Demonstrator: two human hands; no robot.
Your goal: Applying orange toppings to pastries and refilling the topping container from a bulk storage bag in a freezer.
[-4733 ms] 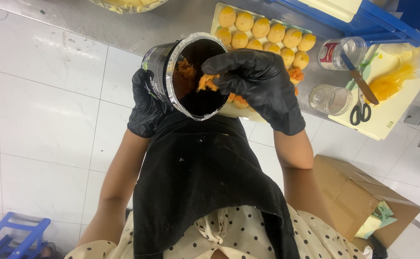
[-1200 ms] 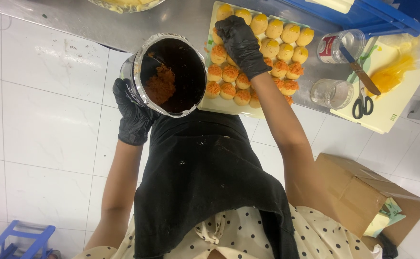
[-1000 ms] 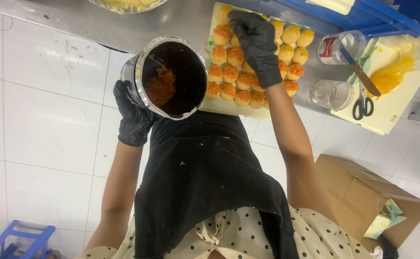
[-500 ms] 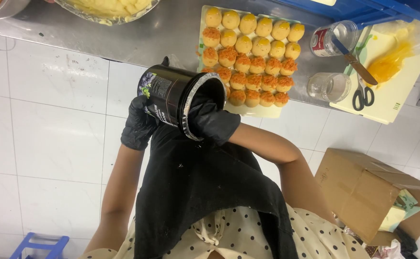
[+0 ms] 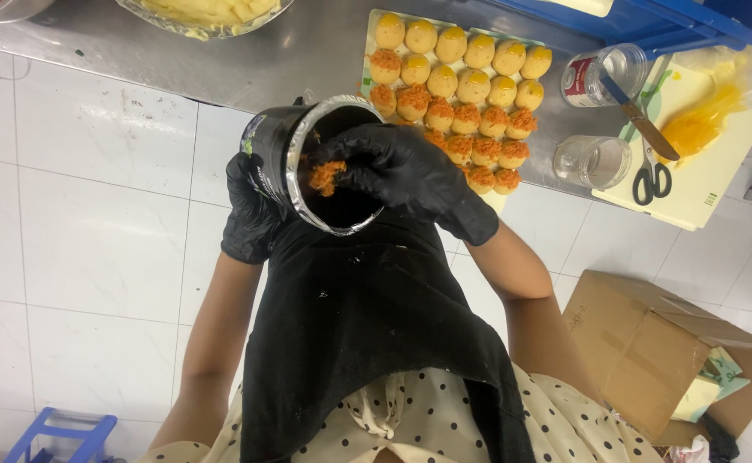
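Both my hands wear black gloves. My left hand [image 5: 251, 206] grips a black can [image 5: 307, 163] with a silver rim, tilted toward me. My right hand [image 5: 401, 167] reaches over the can's mouth and pinches a clump of orange shredded topping [image 5: 326, 176]. Beyond the can, a pale tray [image 5: 374, 26] on the steel counter holds several round yellow pastries [image 5: 470, 81]; the nearer rows carry orange topping, the far rows are bare yellow.
A steel counter [image 5: 178, 56] runs across the top, with a glass bowl of yellow dough [image 5: 208, 13], two glass jars [image 5: 594, 77], a knife, scissors [image 5: 650, 176] and a yellow board [image 5: 702, 163]. A cardboard box [image 5: 659, 351] sits on the tiled floor at right; blue stool [image 5: 58, 433] bottom left.
My right hand left the tray, went into the can, and now lifts out a pinch of orange topping. More pastries carry topping than before. The can has tilted toward me.
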